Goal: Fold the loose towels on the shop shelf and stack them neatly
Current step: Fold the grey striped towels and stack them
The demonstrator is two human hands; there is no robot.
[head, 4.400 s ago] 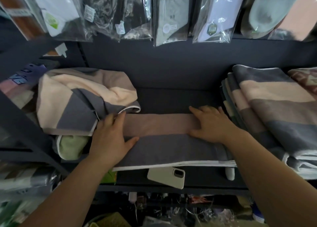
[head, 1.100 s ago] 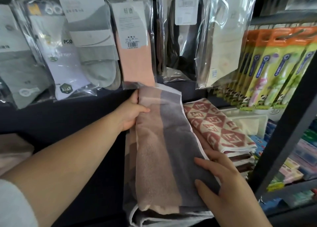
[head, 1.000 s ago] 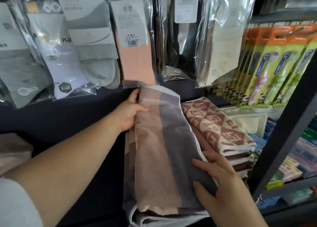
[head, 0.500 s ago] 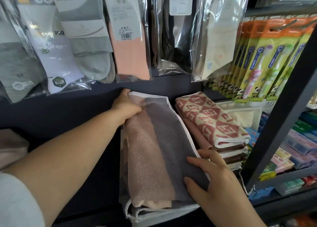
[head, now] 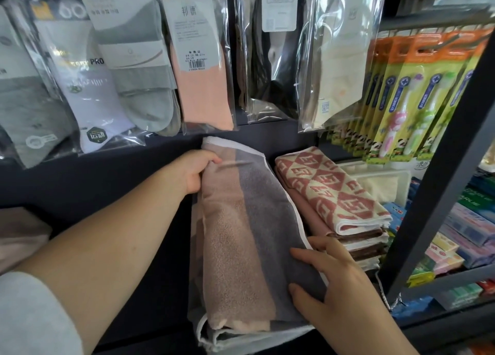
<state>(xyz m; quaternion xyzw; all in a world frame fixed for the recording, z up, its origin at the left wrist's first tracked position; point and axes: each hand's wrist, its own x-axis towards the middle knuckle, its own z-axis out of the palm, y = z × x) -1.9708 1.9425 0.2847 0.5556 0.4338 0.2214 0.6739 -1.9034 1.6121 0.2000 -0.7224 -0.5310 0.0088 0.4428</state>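
Step in hand: placing a folded striped towel (head: 241, 234) on top of the towel stack (head: 227, 340) in the lower centre of the frame; the fold itself looks finished.
Towel position: it lies lengthwise on the stack, running from the centre of the frame down to the bottom edge, just beside a pile of diamond-patterned towels (head: 332, 191) on its right.
Left hand (head: 192, 172): at the far left corner of the towel, fingers curled round the edge with the thumb on top.
Right hand (head: 345, 282): lies on the near right side, thumb and fingers spread flat over the grey band, some reaching past the white hem.
Next move, as I judge it: square the edges with the layers beneath, press the top flat, then let go with both hands.
Towel material: soft terry pile, one dusty-pink band and one grey band, with a thin white hem.
Shape: a long, thick rectangle, rounded at the fold, layered at the near end.
Neighbouring pile: flatter woven cloth, red on cream, with white hems.
Above: socks in glossy clear packets (head: 203, 68) hang across the top of the frame.
Upper right: toothbrushes on card packs (head: 401, 92), behind a dark metal shelf upright (head: 439, 172).
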